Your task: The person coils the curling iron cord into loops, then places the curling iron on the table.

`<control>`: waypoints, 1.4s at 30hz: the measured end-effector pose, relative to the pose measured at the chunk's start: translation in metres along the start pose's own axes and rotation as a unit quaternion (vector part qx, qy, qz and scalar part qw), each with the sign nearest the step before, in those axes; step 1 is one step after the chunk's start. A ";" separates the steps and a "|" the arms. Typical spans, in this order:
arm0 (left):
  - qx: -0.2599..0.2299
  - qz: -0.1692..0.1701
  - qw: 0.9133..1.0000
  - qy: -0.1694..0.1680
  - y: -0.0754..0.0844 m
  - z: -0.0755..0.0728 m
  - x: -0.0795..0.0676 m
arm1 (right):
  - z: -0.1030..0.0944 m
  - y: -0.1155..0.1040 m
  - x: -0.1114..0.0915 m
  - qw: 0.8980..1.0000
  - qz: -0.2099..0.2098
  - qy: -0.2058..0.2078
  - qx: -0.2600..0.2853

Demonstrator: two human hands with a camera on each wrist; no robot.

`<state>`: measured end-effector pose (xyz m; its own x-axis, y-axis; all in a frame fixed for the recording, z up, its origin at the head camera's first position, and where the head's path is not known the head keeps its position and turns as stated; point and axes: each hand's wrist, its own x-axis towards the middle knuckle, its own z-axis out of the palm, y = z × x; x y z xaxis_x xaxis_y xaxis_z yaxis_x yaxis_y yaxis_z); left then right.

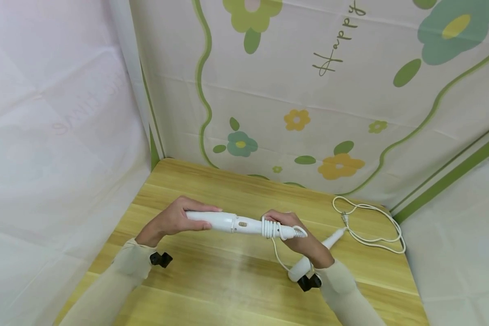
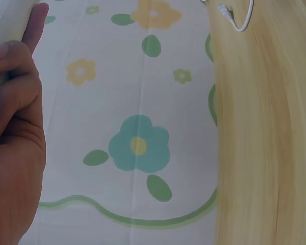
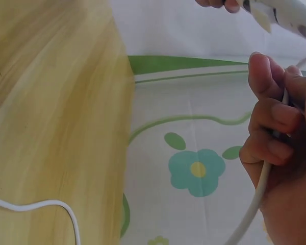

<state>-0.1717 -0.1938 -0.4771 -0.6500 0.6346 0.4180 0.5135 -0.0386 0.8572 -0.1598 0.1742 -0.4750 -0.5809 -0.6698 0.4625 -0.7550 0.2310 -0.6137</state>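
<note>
A white wand-shaped hair styling iron [image 1: 220, 221] is held level above the table in the head view, a small switch on its side. My left hand [image 1: 171, 222] grips its thicker left end, thumb and fingers on either side. Several turns of white cord [image 1: 269, 228] wrap the narrower right end. There my right hand [image 1: 303, 240] has its fingers curled round the cord, as the right wrist view shows with the cord [image 3: 255, 204] running through them. A loose length hangs from the turns. In the left wrist view only part of the iron shows beside the curled fingers.
A second white tapered appliance [image 1: 334, 237] lies on the wooden table [image 1: 236, 280], partly hidden by my right forearm. A looped white cord with a plug [image 1: 344, 218] lies at the back right. Flower-printed cloth [image 1: 269, 90] stands behind the table, with pale cloth on both sides.
</note>
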 end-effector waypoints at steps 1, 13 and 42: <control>-0.003 -0.007 1.000 0.006 0.000 0.001 0.000 | 0.002 0.000 0.000 1.000 -0.003 -0.002 0.013; 0.025 -0.022 0.996 0.080 -0.003 0.007 0.001 | 0.017 -0.009 0.000 0.992 0.053 -0.002 0.112; 0.237 0.115 0.941 0.214 -0.008 0.007 0.009 | 0.033 -0.023 -0.006 0.983 0.160 0.058 0.069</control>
<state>-0.1780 -0.1826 -0.4826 -0.6054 0.2793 0.7453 0.7941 0.2757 0.5417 -0.1289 0.1498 -0.4845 -0.8189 -0.4912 0.2969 -0.4840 0.3127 -0.8173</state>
